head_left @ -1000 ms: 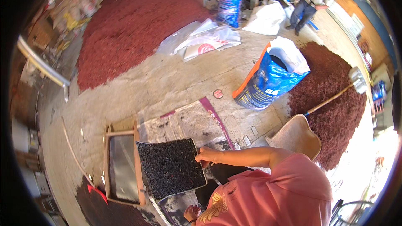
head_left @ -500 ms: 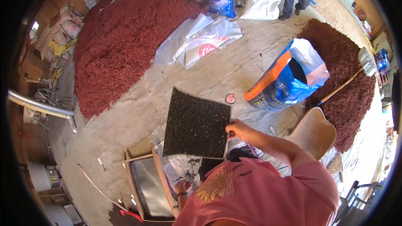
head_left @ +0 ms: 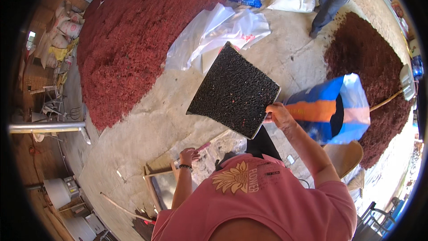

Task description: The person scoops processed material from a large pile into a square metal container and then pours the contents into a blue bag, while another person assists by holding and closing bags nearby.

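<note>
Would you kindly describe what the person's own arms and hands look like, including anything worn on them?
The left hand and right hand are both ungloved. A dark band circles the left wrist; nothing shows on the right one. Both arms are uncovered below the short sleeves of a pink shirt, which bears a yellowish flower print.

Blk tray point(head_left: 234, 91) farther fr. frame point(head_left: 154, 192)

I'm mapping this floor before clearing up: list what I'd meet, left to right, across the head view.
Metal pole → red heap → black speckled square → right hand → blue-and-orange bag → grey shovel head.
</note>
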Action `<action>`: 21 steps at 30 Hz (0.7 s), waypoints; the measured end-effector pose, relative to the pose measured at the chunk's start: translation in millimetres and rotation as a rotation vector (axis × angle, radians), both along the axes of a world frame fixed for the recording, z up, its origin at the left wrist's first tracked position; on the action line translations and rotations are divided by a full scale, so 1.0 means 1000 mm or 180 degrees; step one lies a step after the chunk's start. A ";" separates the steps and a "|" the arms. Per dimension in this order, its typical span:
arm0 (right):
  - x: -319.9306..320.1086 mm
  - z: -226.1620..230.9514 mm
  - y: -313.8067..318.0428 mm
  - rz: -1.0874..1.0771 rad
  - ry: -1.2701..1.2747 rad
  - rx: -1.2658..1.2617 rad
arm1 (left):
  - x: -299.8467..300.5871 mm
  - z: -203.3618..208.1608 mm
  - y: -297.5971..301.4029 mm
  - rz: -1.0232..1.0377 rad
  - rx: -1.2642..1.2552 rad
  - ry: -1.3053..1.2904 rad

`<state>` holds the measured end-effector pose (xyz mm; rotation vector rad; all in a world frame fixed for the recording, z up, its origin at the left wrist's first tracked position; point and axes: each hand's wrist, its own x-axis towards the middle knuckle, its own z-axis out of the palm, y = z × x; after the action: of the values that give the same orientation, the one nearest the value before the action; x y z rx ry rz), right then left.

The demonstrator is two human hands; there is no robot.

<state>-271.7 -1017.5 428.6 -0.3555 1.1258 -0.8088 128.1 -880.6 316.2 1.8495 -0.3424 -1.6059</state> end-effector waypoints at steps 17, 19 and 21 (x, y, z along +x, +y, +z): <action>-0.127 0.003 -0.334 -0.0303 0.0130 -0.0038 | -0.131 -0.018 -0.330 -0.0307 0.0587 -0.0015; -0.136 0.007 -0.376 -0.0383 0.0144 -0.0103 | -0.136 -0.024 -0.375 -0.0222 0.0797 -0.0119; -0.149 0.007 -0.409 -0.0462 0.0184 -0.0080 | -0.146 -0.027 -0.419 -0.0307 0.0725 -0.0028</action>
<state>-420.6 -1426.1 435.4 -0.3224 1.2066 -0.9460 -18.2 -1299.5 289.0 2.0372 -0.2648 -1.7642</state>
